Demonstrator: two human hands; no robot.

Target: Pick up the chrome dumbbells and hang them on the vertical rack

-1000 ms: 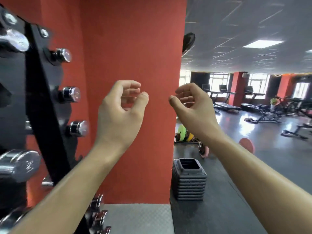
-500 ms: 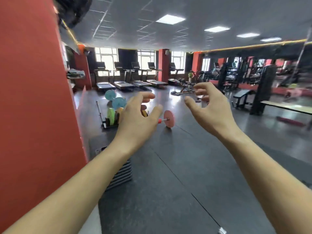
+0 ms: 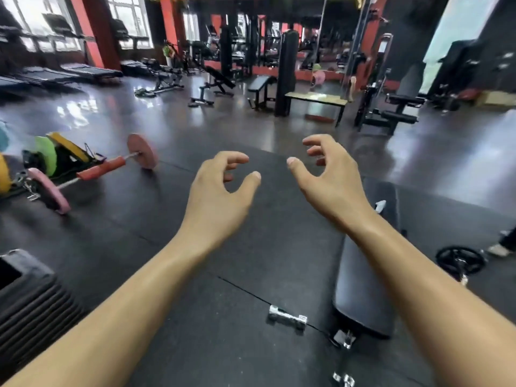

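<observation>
A small chrome dumbbell (image 3: 288,319) lies on the black rubber floor, just left of a flat bench. Two more chrome pieces show lower down, one (image 3: 344,338) at the bench's near end and one (image 3: 343,379) at the bottom edge. My left hand (image 3: 220,195) and my right hand (image 3: 329,177) are raised in front of me, well above the floor, fingers loosely curled, holding nothing. The vertical rack is out of view.
A black padded bench (image 3: 363,275) runs along the floor on the right. A pink-plated barbell (image 3: 95,171) and coloured plates lie at the left. A stack of black steps (image 3: 30,297) sits at the near left. A black plate (image 3: 460,259) and someone's foot are at the right.
The view has swung right and down, away from the red pillar and rack to the open gym floor. The bench and floor dumbbells have come into sight. Both hands stay raised and empty.
</observation>
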